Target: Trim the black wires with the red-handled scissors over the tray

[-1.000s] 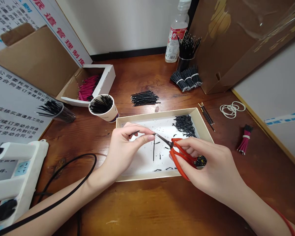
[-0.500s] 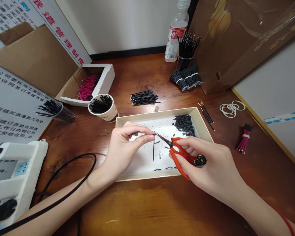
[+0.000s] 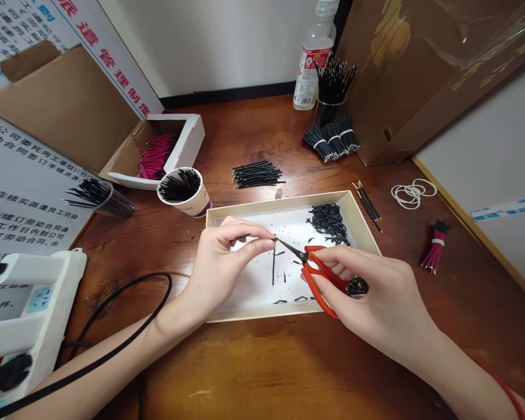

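My left hand [image 3: 221,256] is over the shallow cardboard tray [image 3: 245,317], thumb and forefinger pinched on a thin black wire [image 3: 243,235], mostly hidden by the fingers. Red-handled scissors [image 3: 318,286] are gripped in my right hand [image 3: 367,286]; their dark, narrow tips meet the wire's end at my left fingertips. Below those fingertips runs a straight black strand [image 3: 273,268]; whether it hangs or lies in the tray I cannot tell. A heap of short black offcuts [image 3: 328,221] fills the tray's far right corner, with small scraps scattered over its white floor. A dark, yellow-flecked object [image 3: 357,286] shows beside my right palm.
Behind the tray lies a pile of black wires [image 3: 257,174], with a paper cup of wires [image 3: 184,192] to its left. Banded black bundles [image 3: 331,139], a bottle [image 3: 312,64], rubber bands [image 3: 413,193] and a pink bundle [image 3: 435,248] stand right. A cable [image 3: 114,359] crosses my left forearm.
Almost nothing differs. Both hands, the wire and the scissors hold nearly the same position, and the scissor tips remain at my left fingertips.
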`<move>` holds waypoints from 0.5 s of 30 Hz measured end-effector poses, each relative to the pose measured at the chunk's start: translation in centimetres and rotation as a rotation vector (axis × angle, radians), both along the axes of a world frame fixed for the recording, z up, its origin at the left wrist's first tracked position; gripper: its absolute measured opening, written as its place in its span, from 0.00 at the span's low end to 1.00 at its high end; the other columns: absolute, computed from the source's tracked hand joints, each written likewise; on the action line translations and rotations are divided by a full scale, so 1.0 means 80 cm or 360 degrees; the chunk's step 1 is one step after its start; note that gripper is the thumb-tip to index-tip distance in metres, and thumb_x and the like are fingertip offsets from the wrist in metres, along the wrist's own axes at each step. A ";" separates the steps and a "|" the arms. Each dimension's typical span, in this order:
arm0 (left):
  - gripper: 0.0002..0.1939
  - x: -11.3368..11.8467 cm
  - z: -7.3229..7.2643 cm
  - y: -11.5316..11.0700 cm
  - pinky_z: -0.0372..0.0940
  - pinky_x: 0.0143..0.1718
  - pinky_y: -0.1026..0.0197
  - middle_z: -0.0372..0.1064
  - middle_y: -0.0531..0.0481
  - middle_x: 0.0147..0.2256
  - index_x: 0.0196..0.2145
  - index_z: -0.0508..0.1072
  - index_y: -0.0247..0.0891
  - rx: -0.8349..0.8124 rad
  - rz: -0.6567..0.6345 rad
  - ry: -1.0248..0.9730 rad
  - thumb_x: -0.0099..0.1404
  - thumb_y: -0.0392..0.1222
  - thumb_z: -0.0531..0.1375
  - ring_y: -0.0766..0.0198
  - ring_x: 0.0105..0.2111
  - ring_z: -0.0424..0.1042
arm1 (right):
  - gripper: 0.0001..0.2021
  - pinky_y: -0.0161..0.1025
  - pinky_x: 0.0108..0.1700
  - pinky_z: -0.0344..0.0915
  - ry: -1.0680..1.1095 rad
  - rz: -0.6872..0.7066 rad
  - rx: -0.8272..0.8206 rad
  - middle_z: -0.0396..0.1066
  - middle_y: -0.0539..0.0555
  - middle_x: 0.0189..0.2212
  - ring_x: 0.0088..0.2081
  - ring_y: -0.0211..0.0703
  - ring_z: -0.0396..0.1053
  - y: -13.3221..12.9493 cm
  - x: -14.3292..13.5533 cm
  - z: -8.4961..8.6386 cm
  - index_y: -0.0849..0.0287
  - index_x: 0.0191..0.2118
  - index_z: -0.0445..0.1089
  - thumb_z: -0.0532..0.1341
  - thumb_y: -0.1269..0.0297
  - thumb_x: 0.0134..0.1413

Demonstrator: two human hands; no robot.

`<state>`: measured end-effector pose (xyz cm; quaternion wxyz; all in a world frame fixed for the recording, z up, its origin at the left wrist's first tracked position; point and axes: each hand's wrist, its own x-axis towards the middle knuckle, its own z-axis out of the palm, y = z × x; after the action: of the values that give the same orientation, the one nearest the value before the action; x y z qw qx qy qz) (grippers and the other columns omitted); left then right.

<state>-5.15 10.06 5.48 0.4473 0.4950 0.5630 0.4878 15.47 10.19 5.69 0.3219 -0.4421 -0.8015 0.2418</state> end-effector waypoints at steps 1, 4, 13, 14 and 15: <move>0.07 0.000 0.000 0.000 0.59 0.36 0.61 0.78 0.56 0.28 0.27 0.82 0.48 -0.0003 -0.0001 0.0001 0.55 0.35 0.69 0.64 0.33 0.68 | 0.05 0.29 0.24 0.63 0.0003 -0.0001 -0.0003 0.71 0.47 0.23 0.22 0.31 0.66 0.000 0.000 0.000 0.59 0.35 0.70 0.63 0.74 0.52; 0.06 0.000 0.000 -0.001 0.59 0.37 0.61 0.78 0.56 0.28 0.26 0.82 0.47 -0.0008 0.0002 0.0001 0.55 0.35 0.69 0.63 0.33 0.68 | 0.05 0.30 0.24 0.63 0.0017 0.0000 -0.0001 0.71 0.47 0.24 0.22 0.31 0.66 0.001 -0.001 0.001 0.58 0.34 0.70 0.63 0.74 0.52; 0.05 0.001 0.002 0.000 0.61 0.38 0.60 0.78 0.53 0.29 0.26 0.82 0.45 -0.0017 -0.0008 -0.0022 0.55 0.35 0.69 0.62 0.34 0.70 | 0.04 0.31 0.23 0.63 -0.0005 0.0008 -0.0021 0.71 0.47 0.23 0.22 0.33 0.66 0.000 -0.001 0.004 0.57 0.33 0.69 0.62 0.74 0.52; 0.05 0.001 0.002 0.000 0.61 0.38 0.60 0.78 0.53 0.29 0.27 0.82 0.45 -0.0014 -0.0018 -0.0028 0.55 0.35 0.69 0.62 0.34 0.70 | 0.04 0.31 0.23 0.63 -0.0005 0.0010 -0.0024 0.71 0.47 0.23 0.22 0.33 0.66 0.000 -0.001 0.005 0.57 0.33 0.69 0.62 0.73 0.52; 0.05 0.001 0.001 -0.001 0.61 0.38 0.61 0.78 0.53 0.29 0.27 0.82 0.45 -0.0013 -0.0028 -0.0035 0.55 0.35 0.69 0.62 0.34 0.70 | 0.04 0.31 0.23 0.63 -0.0004 0.0013 -0.0026 0.71 0.47 0.23 0.22 0.33 0.66 0.000 0.000 0.005 0.57 0.32 0.68 0.62 0.73 0.52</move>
<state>-5.11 10.02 5.60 0.4598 0.4927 0.5556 0.4870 15.44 10.19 6.07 0.3163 -0.4417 -0.8018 0.2491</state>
